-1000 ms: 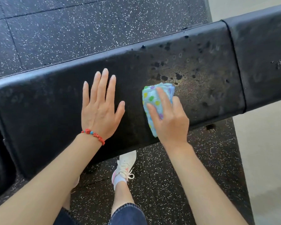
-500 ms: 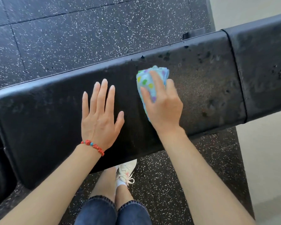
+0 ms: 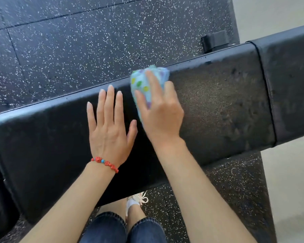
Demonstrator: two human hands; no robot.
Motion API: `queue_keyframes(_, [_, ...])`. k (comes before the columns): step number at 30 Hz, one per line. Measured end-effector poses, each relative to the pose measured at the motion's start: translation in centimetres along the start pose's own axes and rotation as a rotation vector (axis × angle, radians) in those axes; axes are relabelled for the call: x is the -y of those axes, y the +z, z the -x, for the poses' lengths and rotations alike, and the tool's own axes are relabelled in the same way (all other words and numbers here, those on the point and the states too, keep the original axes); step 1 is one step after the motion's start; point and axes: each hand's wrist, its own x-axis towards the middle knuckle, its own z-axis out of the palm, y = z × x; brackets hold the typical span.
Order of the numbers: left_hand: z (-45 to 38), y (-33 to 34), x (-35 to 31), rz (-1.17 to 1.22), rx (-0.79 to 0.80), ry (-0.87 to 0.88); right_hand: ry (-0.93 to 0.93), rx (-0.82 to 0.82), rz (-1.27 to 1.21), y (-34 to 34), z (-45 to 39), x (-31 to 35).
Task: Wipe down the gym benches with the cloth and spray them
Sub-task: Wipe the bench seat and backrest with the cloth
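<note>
A black padded gym bench (image 3: 218, 109) runs across the view from lower left to upper right, its surface damp and smeared. My right hand (image 3: 161, 113) presses a folded light-blue cloth with coloured dots (image 3: 144, 83) onto the pad at its far edge. My left hand (image 3: 109, 127), with a red bead bracelet at the wrist, lies flat on the pad with fingers spread, right beside the cloth hand. No spray bottle is in view.
A second pad section (image 3: 291, 88) joins the bench at the right across a narrow seam. Black speckled rubber flooring (image 3: 77, 50) lies beyond, a pale floor (image 3: 288, 190) at right. A black bench foot (image 3: 216, 41) sticks out behind the pad. My jeans and white shoe (image 3: 137, 202) are below.
My right hand has slid the cloth away from me, from the near half of the pad to its far edge, smearing the droplets. My left hand has stayed flat on the pad.
</note>
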Motion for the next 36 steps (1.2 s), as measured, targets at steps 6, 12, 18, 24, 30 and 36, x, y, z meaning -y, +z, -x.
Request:
queue_keyframes(6, [-0.1,-0.2,-0.1,-0.001,0.024,-0.007,-0.154,-0.016,0.112,-0.9,-2.2,-3.2])
queue_keyframes(12, [-0.3,-0.5,-0.7,0.035,0.032,-0.048,0.330,-0.027,0.064,-3.8,-5.1,-7.8])
queue_keyframes(18, [-1.1,-0.3,-3.8,0.041,0.012,0.011,-0.142,0.050,0.009,-2.2,-2.3,-4.8])
queue_keyframes(24, [-1.7,0.6,-5.9,-0.025,0.078,-0.040,0.050,-0.018,0.039,-5.7,-5.9,-13.2])
queue_keyframes(30, [-1.7,0.6,-6.0,-0.051,0.088,-0.043,0.205,-0.035,0.043,-6.9,-6.7,-15.5])
queue_keyframes(36, [-1.7,0.6,-6.0,-0.048,0.092,-0.046,-0.196,0.045,0.026,-5.8,-4.7,-13.8])
